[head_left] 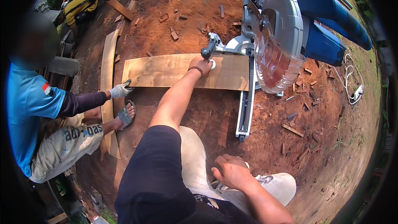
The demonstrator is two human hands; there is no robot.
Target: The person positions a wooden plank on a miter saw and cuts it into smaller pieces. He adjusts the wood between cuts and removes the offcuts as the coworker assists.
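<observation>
Wood offcuts (292, 130), white cable (350, 84), curved plank (107, 66).
</observation>
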